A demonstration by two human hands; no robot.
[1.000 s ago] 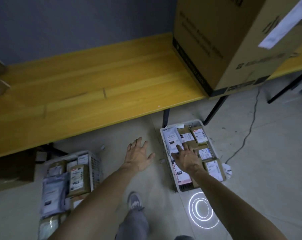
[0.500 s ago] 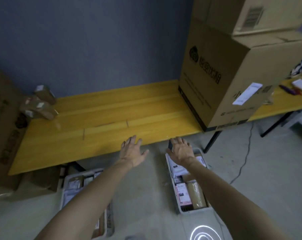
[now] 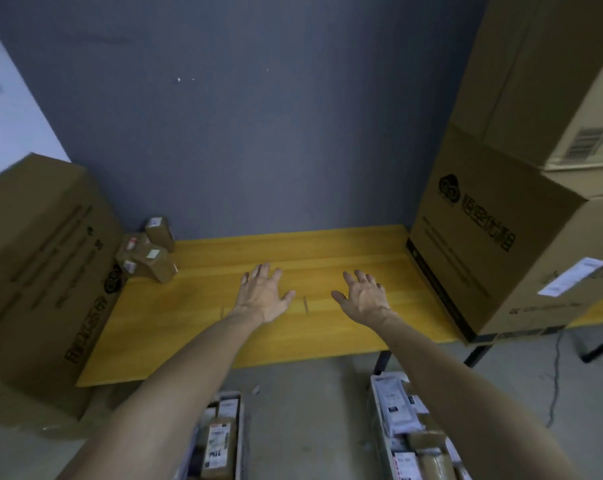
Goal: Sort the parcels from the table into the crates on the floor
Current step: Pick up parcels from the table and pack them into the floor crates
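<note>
Both hands, left (image 3: pixel 263 295) and right (image 3: pixel 364 296), hover empty with fingers spread over the bare middle of the yellow bench (image 3: pixel 203 306). The remaining parcels (image 3: pixel 150 250) sit stacked at centre left, so a hasty reach could topple them. Crates (image 3: pixel 379 403) lie bottom centre.

The big carton (image 3: pixel 494 244) to my right carries a cloud-shaped logo and four bold Chinese characters, too blurred for me to read surely. The carton (image 3: pixel 40 268) on my left bears similar print. The parcels' labels (image 3: pixel 217 445) are illegible.
</note>
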